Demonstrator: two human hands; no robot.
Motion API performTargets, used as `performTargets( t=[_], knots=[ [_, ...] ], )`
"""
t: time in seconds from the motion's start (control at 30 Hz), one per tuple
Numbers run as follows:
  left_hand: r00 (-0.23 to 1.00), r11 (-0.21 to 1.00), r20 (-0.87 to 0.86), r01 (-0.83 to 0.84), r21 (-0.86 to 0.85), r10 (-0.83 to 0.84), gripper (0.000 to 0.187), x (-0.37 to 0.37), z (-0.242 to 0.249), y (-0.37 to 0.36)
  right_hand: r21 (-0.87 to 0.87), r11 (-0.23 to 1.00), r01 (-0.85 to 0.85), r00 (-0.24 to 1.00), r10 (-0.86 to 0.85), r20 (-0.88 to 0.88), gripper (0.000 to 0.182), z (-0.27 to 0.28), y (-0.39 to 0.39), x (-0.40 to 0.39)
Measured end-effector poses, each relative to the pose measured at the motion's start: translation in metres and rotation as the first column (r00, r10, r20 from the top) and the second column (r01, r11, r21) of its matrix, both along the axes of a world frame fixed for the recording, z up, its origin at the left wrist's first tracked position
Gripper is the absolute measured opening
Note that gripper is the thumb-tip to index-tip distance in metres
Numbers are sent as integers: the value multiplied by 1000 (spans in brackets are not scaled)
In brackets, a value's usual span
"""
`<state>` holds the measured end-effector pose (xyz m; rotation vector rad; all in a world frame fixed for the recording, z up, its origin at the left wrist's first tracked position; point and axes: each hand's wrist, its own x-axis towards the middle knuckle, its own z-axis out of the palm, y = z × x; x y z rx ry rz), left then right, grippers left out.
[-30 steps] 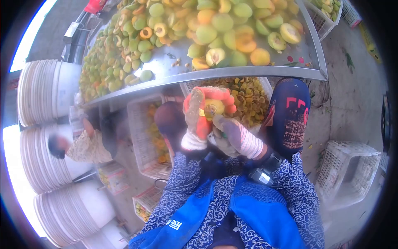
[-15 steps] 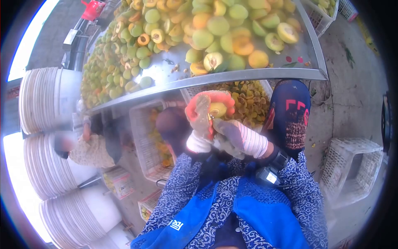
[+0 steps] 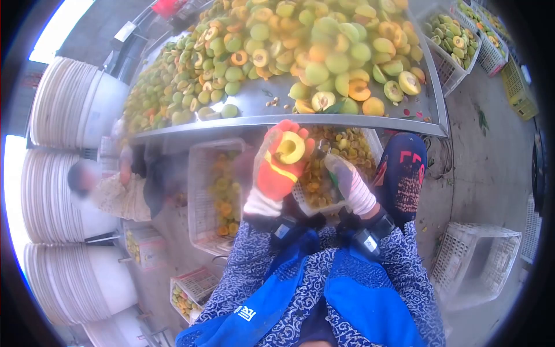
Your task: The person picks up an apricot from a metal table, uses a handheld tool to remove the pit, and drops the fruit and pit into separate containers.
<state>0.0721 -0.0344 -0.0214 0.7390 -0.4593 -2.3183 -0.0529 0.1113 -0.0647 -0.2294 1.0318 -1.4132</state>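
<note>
My left hand point(image 3: 283, 168), in an orange glove with a white cuff, is turned palm up with its fingers curled round an apricot half point(image 3: 291, 148). The half's cut yellow face points up, showing a hollow in the middle. To its right, my right hand point(image 3: 348, 184), in a grey-and-white glove, is closed on a small pitting tool point(image 3: 328, 151) with a thin metal end; its handle is mostly hidden by the fingers. Both hands are in front of the metal table's edge, above a white crate point(image 3: 341, 206) holding many yellow-brown pieces.
A metal table point(image 3: 283, 120) bears a heap of whole and halved apricots point(image 3: 324, 49). At the lower left stands another crate point(image 3: 199, 199) with fruit. Stacked white tubs point(image 3: 52, 196) line the left, near another person point(image 3: 124, 194). An overturned crate point(image 3: 474, 260) lies right; filled crates point(image 3: 454, 43) stand beyond.
My hands have moved apart: the left has turned palm up, exposing the half's hollow, and the right has drawn away to the right with the tool. The view has shifted slightly.
</note>
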Motion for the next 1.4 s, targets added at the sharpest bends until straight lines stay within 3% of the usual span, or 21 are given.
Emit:
performTargets(
  t=[0.07,0.13,0.23,0.43,0.53,0.57,0.6,0.63,0.7,0.73,0.77,0.8,0.83,0.9,0.97,1.13,1.23,1.3,1.33,1.37,1.4],
  knots=[
    [999,990,35,31,-137,-26,41,7,10,3,-212,971,110,923,-179,-340,28,-11,-14,12],
    [997,976,8,78,-204,-78,49,17,2,10,-300,951,69,661,-269,-700,19,-13,-13,24],
    [984,957,118,157,-243,-131,51,22,-4,13,-189,982,-18,444,-161,-882,11,-19,-14,24],
    [974,920,227,111,-376,-25,49,11,-7,31,4,999,40,309,-8,-951,24,-12,-12,20],
    [941,892,324,57,-449,103,46,11,12,42,260,961,96,286,224,-932,24,-65,-25,11],
    [922,883,361,49,-467,140,45,15,22,44,309,946,101,370,253,-894,28,-71,-24,2],
    [877,809,407,35,-586,256,42,27,29,39,291,953,80,310,254,-916,29,-76,-22,5],
    [915,769,268,-67,-636,301,41,31,57,40,275,960,52,244,255,-936,30,-65,-20,7],
    [820,707,426,37,-706,382,41,79,86,13,252,966,58,254,230,-940,30,-76,-22,10],
    [653,664,613,220,-715,444,46,105,100,1,237,969,64,267,212,-940,30,-80,-24,12],
    [467,481,631,409,-775,620,45,135,94,-14,223,973,59,292,197,-936,31,-77,-25,13],
    [104,348,529,644,-681,843,40,151,91,-26,212,976,57,322,183,-929,31,-70,-25,14],
    [0,88,169,857,-508,986,36,170,83,-42,203,978,52,353,172,-920,31,-65,-25,17],
    [182,346,527,572,-743,830,34,120,97,-38,213,977,22,398,187,-898,32,-64,-30,24],
    [392,225,557,633,-741,733,29,54,73,-52,153,988,-13,430,144,-891,32,-69,-31,28],
    [153,188,800,931,-314,580,48,-95,3,-102,162,987,7,513,135,-848,32,-69,-25,19],
    [157,242,894,930,-277,420,47,-113,-24,-127,-149,976,156,539,-211,-815,30,-71,-28,17],
    [285,381,933,856,-351,220,44,-100,-21,-141,-67,970,234,840,-236,-489,24,-45,-30,4],
    [453,434,866,751,-498,211,39,-93,-17,-138,-32,963,269,934,-269,-234,22,-31,-30,-7],
    [574,415,801,695,-587,170,39,-84,-11,-132,13,956,292,956,-293,36,21,-22,-33,-15],
    [683,402,720,630,-665,121,38,-72,-4,-123,-11,942,336,941,-335,58,18,-17,-38,-18]
  ],
)
